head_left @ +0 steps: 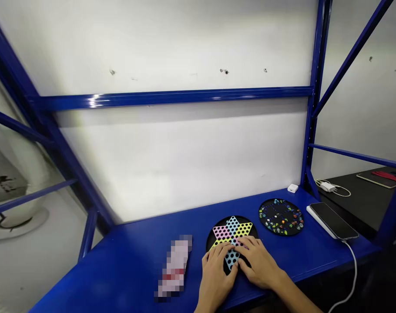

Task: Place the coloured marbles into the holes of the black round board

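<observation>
A round black Chinese checkers board with a coloured star of empty holes lies on the blue shelf. My left hand rests flat on the board's near left edge, fingers spread. My right hand lies flat on its near right side, fingers pointing left over the star. Neither hand holds anything. To the right, a round black tray holds several coloured marbles.
A blurred white and red packet lies left of the board. A phone on a white power bank with a cable sits at the far right. A small white charger stands by the wall. Blue rack posts frame the shelf.
</observation>
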The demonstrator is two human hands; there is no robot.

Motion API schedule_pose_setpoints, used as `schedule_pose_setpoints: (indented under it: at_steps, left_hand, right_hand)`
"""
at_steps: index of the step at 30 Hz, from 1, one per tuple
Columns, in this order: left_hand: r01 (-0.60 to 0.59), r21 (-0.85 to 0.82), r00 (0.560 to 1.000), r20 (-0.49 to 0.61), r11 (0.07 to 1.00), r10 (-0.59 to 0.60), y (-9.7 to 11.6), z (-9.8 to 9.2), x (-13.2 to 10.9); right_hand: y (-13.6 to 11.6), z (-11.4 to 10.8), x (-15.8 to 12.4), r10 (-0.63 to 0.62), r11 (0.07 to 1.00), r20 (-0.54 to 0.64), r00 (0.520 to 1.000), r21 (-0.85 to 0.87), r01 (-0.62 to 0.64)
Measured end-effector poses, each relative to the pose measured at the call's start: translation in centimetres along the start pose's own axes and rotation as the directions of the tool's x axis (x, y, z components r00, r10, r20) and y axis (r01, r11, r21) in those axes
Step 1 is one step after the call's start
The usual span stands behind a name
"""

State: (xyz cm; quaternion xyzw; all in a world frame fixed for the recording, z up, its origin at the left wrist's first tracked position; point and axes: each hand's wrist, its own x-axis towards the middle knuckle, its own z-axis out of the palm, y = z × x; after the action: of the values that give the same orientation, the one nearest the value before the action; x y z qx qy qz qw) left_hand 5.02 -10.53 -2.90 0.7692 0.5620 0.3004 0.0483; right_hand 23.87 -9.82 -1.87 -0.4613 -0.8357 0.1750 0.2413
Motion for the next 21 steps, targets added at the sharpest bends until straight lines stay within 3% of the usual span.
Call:
schedule_pose_setpoints:
  at_steps: [9,11,13,16,18,21]
  left_hand:
    - [0.012,-0.042,1.0,0.013,0.999,-0.011,-0.2,0.3,0.1]
    - [0.018,-0.051,1.0,0.014,0.999,-0.018,-0.1,0.3,0.0]
    - [0.024,-0.058,1.0,0.015,0.998,-0.024,-0.1,0.1,0.0]
    - [0.037,-0.061,0.999,0.019,0.997,-0.036,0.0,-0.1,0.1]
    - [0.039,-0.063,0.999,0.019,0.997,-0.038,0.1,-0.2,0.1]
    - [0.034,-0.067,0.999,0.006,0.997,-0.033,0.3,-0.3,0.2]
  right_hand:
    - [0.0,0.3,0.0,-0.016,1.0,-0.03,0.999,0.011,0.017]
    - [0.3,0.6,0.0,-0.024,0.999,-0.09,0.996,0.03,0.026]
    - [1.3,0.5,0.2,0.021,0.998,-0.222,0.975,0.062,-0.008]
    - [5.1,-1.0,0.5,0.178,0.984,-0.436,0.882,0.05,-0.173]
    - [8.7,-3.1,0.6,0.281,0.935,-0.47,0.837,-0.062,-0.349]
    - [14.4,-6.7,0.0,0.446,0.768,-0.432,0.784,-0.265,-0.583]
